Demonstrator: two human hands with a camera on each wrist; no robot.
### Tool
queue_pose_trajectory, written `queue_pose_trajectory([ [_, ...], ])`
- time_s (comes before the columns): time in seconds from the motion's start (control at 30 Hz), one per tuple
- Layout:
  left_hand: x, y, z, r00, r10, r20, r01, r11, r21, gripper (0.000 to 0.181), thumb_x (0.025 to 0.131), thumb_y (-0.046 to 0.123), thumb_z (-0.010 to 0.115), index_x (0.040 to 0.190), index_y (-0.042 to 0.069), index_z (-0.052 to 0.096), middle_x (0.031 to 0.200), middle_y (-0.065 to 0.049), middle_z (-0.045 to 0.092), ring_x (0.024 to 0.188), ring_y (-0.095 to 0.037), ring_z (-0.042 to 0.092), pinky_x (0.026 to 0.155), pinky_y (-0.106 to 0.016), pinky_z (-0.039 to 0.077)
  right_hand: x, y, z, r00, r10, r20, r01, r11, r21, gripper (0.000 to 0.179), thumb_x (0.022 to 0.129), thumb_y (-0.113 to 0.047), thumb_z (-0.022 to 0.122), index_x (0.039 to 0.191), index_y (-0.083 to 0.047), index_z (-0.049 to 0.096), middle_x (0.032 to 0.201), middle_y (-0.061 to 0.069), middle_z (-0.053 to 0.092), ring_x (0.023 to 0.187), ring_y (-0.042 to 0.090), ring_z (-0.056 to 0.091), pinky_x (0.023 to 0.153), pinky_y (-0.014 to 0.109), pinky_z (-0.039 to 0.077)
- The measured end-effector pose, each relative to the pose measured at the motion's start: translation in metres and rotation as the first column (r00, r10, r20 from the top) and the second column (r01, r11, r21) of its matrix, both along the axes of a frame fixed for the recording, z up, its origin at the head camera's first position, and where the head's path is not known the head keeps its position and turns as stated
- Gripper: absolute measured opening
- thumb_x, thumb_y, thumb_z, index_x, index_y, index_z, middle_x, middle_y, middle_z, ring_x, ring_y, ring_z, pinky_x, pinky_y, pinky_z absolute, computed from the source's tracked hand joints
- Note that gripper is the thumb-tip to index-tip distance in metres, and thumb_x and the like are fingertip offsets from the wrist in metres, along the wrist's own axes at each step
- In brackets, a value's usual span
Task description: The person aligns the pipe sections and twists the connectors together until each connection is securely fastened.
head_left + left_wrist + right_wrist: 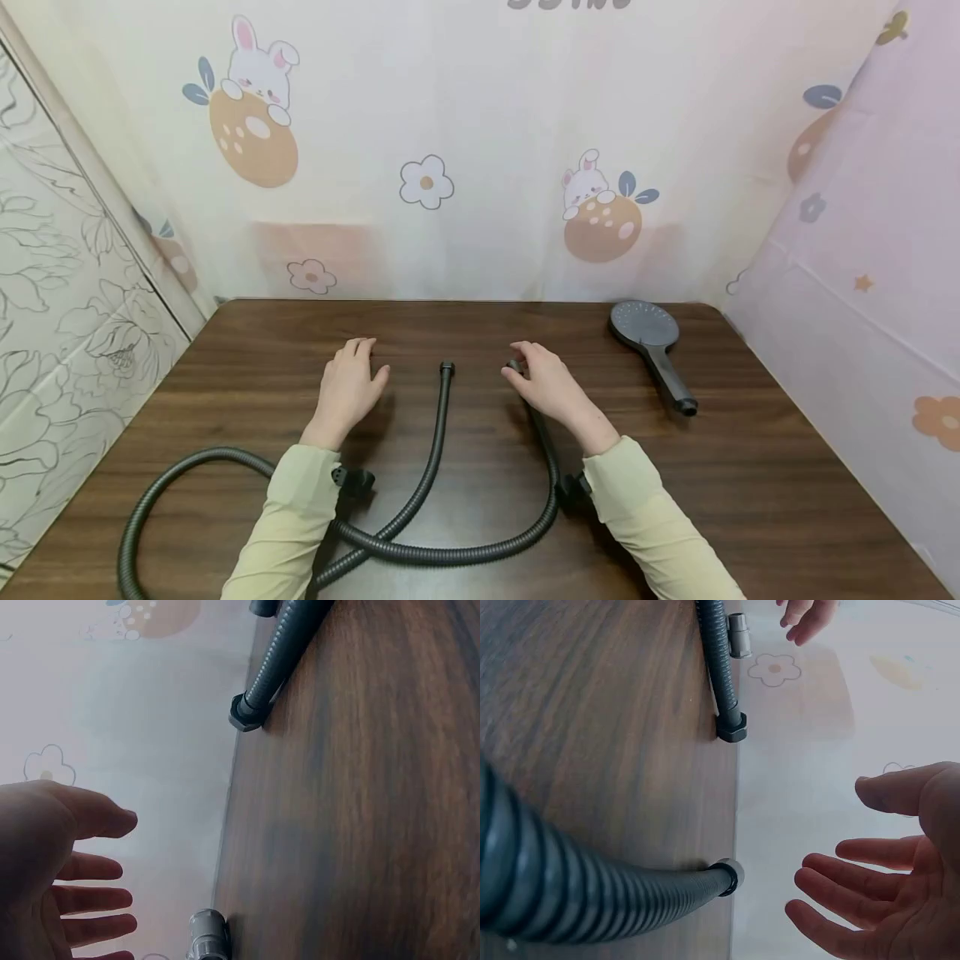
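A dark ribbed shower hose (450,554) lies looped and crossing itself on the table. One end, with a black hex nut (447,367), lies between the hands; the other end (730,876) is by my right hand. My left hand (347,390) hovers over the table left of the nut, fingers spread and holding nothing. Near it is a small grey metal cylindrical fitting (208,935), hidden behind that hand in the head view. Above the hose's right end, my right hand (551,385) is spread, apart from the hose in the right wrist view. A grey handheld shower head (651,337) lies to the right.
The brown wooden table (750,500) ends at a patterned curtain (480,167) along the back. More patterned fabric (862,292) hangs at the right, and a floral-lined panel (67,317) stands at the left. A black wrist camera (354,481) is strapped at the left cuff.
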State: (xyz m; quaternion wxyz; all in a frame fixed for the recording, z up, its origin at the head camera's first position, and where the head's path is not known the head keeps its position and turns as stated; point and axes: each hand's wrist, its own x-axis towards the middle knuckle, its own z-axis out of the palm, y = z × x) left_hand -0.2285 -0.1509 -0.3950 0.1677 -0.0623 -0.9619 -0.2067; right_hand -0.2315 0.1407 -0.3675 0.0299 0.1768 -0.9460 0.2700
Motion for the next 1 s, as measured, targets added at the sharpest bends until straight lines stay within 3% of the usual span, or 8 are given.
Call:
queue_pose_trajectory([
  [0.23,-0.001,-0.008,-0.001,0.999,0.04,0.034,-0.042,0.998,0.051,0.045,0.088,0.023,0.056,0.124,-0.003,0.048,0.121,-0.023,0.048,0.107,-0.041,0.048,0.086,-0.053,0.039,0.0,-0.007,0.004,0.999,0.016,0.03,-0.016,1.0,-0.001,0.047,0.091,-0.026,0.055,0.128,0.0,0.045,0.101,0.011,0.059,0.091,0.022,0.058,0.076,0.038,0.048],
  [0.5,-0.004,-0.015,0.002,0.993,0.084,0.081,-0.091,0.992,0.09,0.046,0.087,0.022,0.055,0.125,-0.003,0.046,0.119,-0.026,0.047,0.099,-0.042,0.05,0.079,-0.053,0.042,-0.003,-0.018,0.003,0.998,0.01,0.064,-0.009,1.0,-0.006,0.048,0.09,-0.026,0.056,0.128,0.002,0.045,0.09,0.006,0.061,0.074,0.015,0.056,0.068,0.032,0.048],
  [0.7,-0.009,-0.019,0.001,0.984,0.098,0.146,-0.113,0.989,0.099,0.045,0.087,0.022,0.055,0.124,-0.003,0.047,0.119,-0.027,0.046,0.1,-0.042,0.049,0.08,-0.053,0.041,-0.003,-0.027,0.004,0.996,-0.009,0.087,0.01,1.0,-0.007,0.047,0.09,-0.025,0.057,0.127,0.002,0.046,0.09,0.006,0.061,0.074,0.016,0.057,0.07,0.033,0.048],
  [1.0,-0.012,-0.022,-0.003,0.979,0.113,0.169,-0.134,0.985,0.113,0.045,0.087,0.021,0.053,0.124,-0.005,0.046,0.119,-0.027,0.046,0.1,-0.042,0.049,0.079,-0.053,0.042,-0.004,-0.04,0.001,0.992,-0.032,0.12,0.033,0.999,-0.007,0.046,0.09,-0.028,0.056,0.125,-0.001,0.048,0.087,0.005,0.061,0.07,0.014,0.056,0.069,0.033,0.047],
])
